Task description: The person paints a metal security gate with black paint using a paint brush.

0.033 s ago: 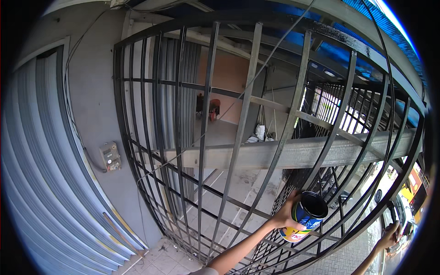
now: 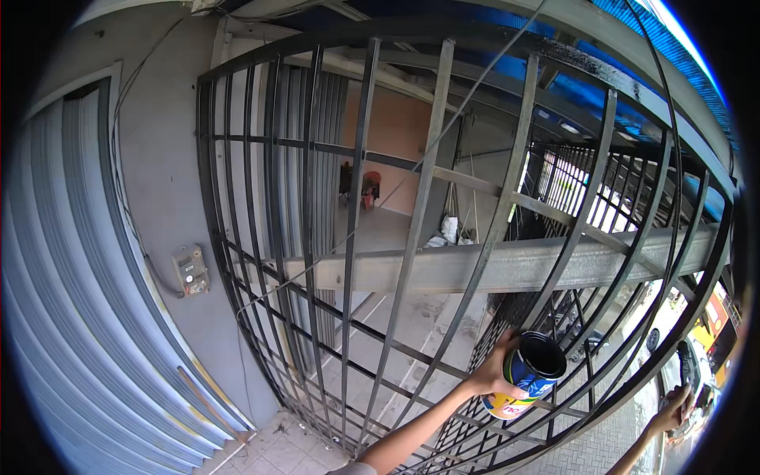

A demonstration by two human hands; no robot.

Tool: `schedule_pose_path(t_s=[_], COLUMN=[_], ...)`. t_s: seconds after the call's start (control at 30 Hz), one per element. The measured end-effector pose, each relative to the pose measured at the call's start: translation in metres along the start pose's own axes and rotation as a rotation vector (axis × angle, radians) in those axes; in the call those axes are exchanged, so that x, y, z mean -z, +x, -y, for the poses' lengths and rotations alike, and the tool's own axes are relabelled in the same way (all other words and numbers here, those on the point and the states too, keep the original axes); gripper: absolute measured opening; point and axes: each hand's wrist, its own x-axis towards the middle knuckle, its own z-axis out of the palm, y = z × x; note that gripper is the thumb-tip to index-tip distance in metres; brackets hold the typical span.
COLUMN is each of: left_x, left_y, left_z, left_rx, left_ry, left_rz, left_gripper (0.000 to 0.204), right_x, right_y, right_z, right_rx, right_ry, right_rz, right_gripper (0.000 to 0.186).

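Paint can (image 2: 529, 385), blue and yellow, gripped in my left hand (image 2: 492, 372) against black metal grille (image 2: 356, 237); my right hand (image 2: 673, 412) grasps a bar farther right.

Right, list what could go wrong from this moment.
The left hand grips the open paint can by its side, up against the black metal grille; it could slip or tip and spill. The right hand is far out at the grille's edge, so it may not steady the can.
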Motion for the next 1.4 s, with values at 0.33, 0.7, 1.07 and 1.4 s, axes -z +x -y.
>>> schedule_pose_path(t_s=[0.33,0.7,1.07,1.4], left_x=[0.0,0.005,0.002,0.003], left_y=[-0.003,-0.001,-0.002,-0.001], left_z=[0.005,0.017,0.002,0.005], left_rx=[-0.008,-0.046,0.035,0.055], left_ry=[0.063,0.045,-0.061,-0.041], left_rz=[-0.012,-0.071,0.0,0.022], left_gripper=[0.118,0.094,0.101,0.101], right_x=[0.083,-0.009,0.021,0.031], right_y=[-0.074,-0.012,-0.032,-0.069], right_z=[-0.085,0.035,0.039,0.022], right_rx=[-0.352,-0.178,-0.449,-0.347], right_ry=[-0.123,0.063,-0.048,-0.042], right_rz=[0.196,0.028,0.178,0.162], right_gripper=[0.03,0.024,0.024,0.022])
